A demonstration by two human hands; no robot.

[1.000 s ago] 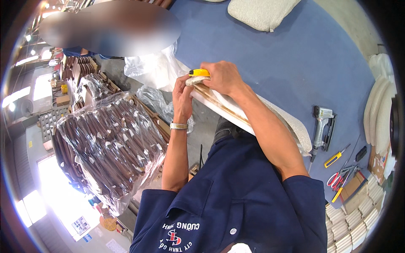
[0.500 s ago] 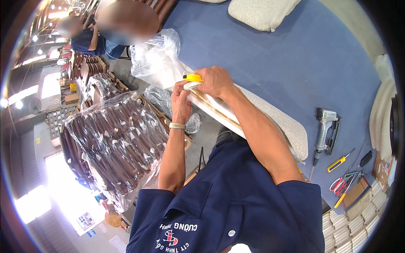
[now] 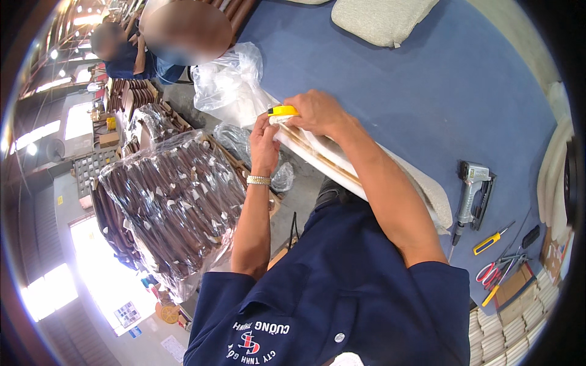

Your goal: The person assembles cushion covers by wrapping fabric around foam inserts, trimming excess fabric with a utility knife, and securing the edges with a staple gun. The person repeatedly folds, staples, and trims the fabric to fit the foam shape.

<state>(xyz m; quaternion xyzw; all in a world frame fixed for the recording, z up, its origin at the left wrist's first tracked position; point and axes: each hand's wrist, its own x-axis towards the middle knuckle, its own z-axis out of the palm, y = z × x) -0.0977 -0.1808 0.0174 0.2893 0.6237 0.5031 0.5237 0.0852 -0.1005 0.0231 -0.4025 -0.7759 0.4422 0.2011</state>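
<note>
A long padded cushion (image 3: 421,177) in beige-grey fabric leans on its side at the near edge of the blue table. Its white padding and a tan inner strip (image 3: 326,155) face me. My left hand (image 3: 264,151) is closed at the cushion's far left end, its fingertips pinching the white edge material. Just across from it, my right hand (image 3: 320,113) bends over the same end, fingers curled. Between the two hands sits a yellow tool with a black end (image 3: 282,110), against the right hand's fingers; its exact kind is hidden by the grip.
On the blue table (image 3: 390,91) lie a staple gun (image 3: 473,192), a yellow-handled screwdriver (image 3: 493,238), red-handled pliers (image 3: 490,274) and another cushion (image 3: 384,21). Clear plastic sheeting (image 3: 229,82) rests beyond my hands. Plastic-wrapped brown parts (image 3: 174,204) stand at left; co-workers (image 3: 131,58) are farther off.
My right hand has shifted slightly, its wrist a little higher over the cushion. The left hand keeps its pinch. The whole view has moved slightly.
</note>
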